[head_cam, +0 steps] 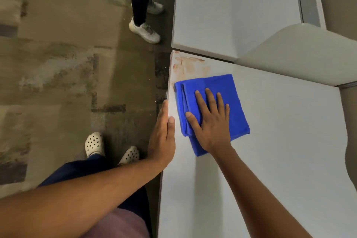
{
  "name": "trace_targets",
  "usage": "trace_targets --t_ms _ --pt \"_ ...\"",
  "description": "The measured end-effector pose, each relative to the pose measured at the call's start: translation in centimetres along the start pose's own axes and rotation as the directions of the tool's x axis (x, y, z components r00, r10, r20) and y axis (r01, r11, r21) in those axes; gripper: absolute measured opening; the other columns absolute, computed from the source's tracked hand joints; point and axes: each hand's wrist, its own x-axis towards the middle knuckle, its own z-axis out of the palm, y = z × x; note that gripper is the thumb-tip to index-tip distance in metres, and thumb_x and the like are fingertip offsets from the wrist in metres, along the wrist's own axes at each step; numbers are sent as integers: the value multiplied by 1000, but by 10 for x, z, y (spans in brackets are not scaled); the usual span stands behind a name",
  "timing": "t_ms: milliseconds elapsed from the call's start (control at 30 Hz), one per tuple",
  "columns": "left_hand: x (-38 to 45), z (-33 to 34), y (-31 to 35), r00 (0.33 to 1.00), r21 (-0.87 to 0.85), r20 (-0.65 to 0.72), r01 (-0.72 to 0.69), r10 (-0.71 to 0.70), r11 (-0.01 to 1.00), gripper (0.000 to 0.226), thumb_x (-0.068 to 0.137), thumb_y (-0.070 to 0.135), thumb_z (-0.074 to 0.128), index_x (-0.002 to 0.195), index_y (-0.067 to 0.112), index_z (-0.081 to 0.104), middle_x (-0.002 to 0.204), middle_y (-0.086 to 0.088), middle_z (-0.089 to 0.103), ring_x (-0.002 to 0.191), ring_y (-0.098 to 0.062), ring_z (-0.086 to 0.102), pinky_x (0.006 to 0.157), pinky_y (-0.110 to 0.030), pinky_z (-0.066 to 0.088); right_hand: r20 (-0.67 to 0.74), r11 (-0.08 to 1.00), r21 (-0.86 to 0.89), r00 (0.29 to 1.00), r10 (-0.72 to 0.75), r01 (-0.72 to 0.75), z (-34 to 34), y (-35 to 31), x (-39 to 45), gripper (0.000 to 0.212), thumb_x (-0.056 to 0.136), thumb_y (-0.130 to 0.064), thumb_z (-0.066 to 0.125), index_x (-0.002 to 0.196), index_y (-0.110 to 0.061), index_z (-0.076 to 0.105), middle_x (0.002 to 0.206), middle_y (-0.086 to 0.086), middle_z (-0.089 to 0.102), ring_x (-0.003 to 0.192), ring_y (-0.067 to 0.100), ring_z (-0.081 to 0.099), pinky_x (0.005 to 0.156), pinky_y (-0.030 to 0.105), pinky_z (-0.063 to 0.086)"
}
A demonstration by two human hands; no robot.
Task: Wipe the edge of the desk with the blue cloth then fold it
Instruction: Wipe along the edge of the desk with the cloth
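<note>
A folded blue cloth lies flat on the white desk, close to its left edge. My right hand presses flat on the cloth with fingers spread. My left hand rests along the desk's left edge, fingers straight, thumb on the top surface, holding nothing. Brownish smears mark the desk's far left corner, just beyond the cloth.
A second white desk adjoins at the back, with a curved beige partition to the right. Another person's legs and white sneakers stand on the carpet by the far desk. My own feet in white clogs are on the floor.
</note>
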Motion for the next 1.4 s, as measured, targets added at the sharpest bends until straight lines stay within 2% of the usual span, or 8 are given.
trace_targets --t_ms 167,367,567,700,933,1067,1200,1400 --pt "0 2 -4 993 82 -57 -96 100 992 56 113 42 22 166 34 5 158 48 -5 152 19 2 115 2 3 22 998 -43 999 -49 50 -17 18 58 92 90 -90 18 167 -40 5 178 -4 7 164 34 2 129 64 4" --pt "0 3 -5 990 111 -67 -115 123 987 60 113 39 27 167 23 9 164 33 -2 152 18 0 117 0 1 -50 999 -48 999 -3 0 -10 -26 112 76 102 -70 16 168 -33 5 178 -2 5 164 34 1 129 65 6" --pt "-13 0 2 996 -75 -54 -73 69 995 71 101 73 17 164 40 6 169 32 6 154 14 7 119 -3 7 -25 973 -52 974 -226 225 4 -25 48 64 107 -61 6 167 -38 3 178 -6 9 165 25 5 132 57 9" --pt "-31 4 -2 999 32 19 -37 36 999 74 98 77 13 160 45 -12 172 25 -8 154 13 -6 123 -13 3 -3 982 59 983 -182 182 3 23 9 60 107 -65 13 161 -53 -9 177 -13 7 165 15 -1 133 52 4" --pt "-28 -1 2 998 68 60 -22 18 997 96 92 72 39 163 34 -15 172 21 -13 150 8 -5 121 -22 10 -21 1000 -9 1000 -13 13 -17 8 82 90 91 -84 15 167 -38 4 178 -6 4 165 26 1 130 61 6" --pt "-26 -1 -2 998 0 68 -1 1 1000 114 83 74 61 163 39 -13 170 27 -10 146 13 -3 119 -21 10 -38 996 -11 995 -91 91 -17 -32 120 85 93 -81 21 166 -40 6 177 -6 7 165 29 3 129 63 3" --pt "-26 1 -4 999 -9 36 -1 1 1000 129 72 70 78 164 39 -7 160 36 -1 145 14 2 118 -19 11 -50 989 -28 987 -150 149 -13 -57 119 66 108 -59 27 167 -35 9 178 -6 9 165 27 2 130 62 3" --pt "-27 1 1 1000 -31 22 1 0 1000 130 71 47 93 166 31 4 172 16 19 155 -3 23 126 -33 29 -16 948 6 948 -318 318 -2 -41 67 62 109 -53 16 167 -34 9 177 -10 9 165 18 2 134 51 2"
